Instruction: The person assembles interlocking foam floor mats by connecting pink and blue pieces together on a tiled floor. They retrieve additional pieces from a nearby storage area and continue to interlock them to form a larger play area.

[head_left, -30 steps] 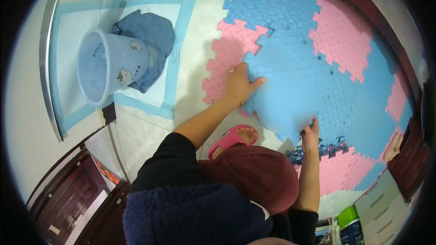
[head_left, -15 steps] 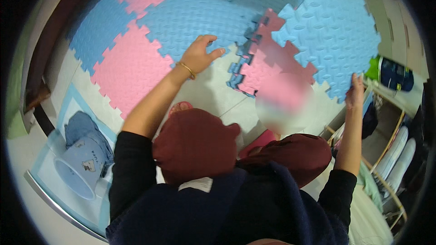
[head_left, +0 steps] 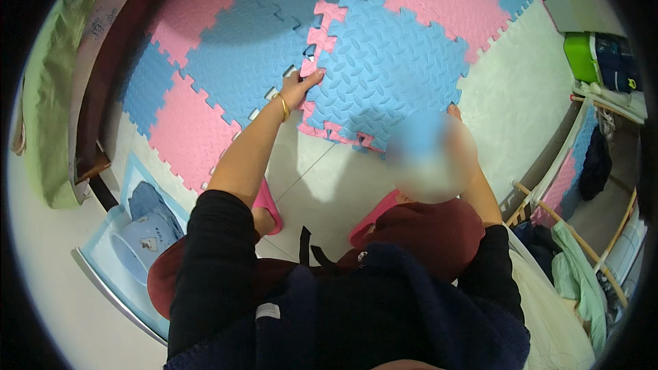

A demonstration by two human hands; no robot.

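A blue foam floor tile with jigsaw edges lies flat in front of me over a pink foam tile, whose teeth stick out along the left and near sides. My left hand grips the left edge, thumb on top and the other fingers mostly hidden. At the near right edge my right hand holds the blue tile; a blurred patch covers part of this hand and the near right corner. I cannot tell how many tiles are stacked underneath.
Joined blue and pink mat tiles spread to the left and far side. Pale floor shows on the right. A light blue bucket stands at the lower left, a wooden rack with cloths at the lower right. Pink slippers are below.
The blue tile, earlier held up at the right by my right hand, has come left and down over the pink tile. My left hand, empty before, now grips its left edge.
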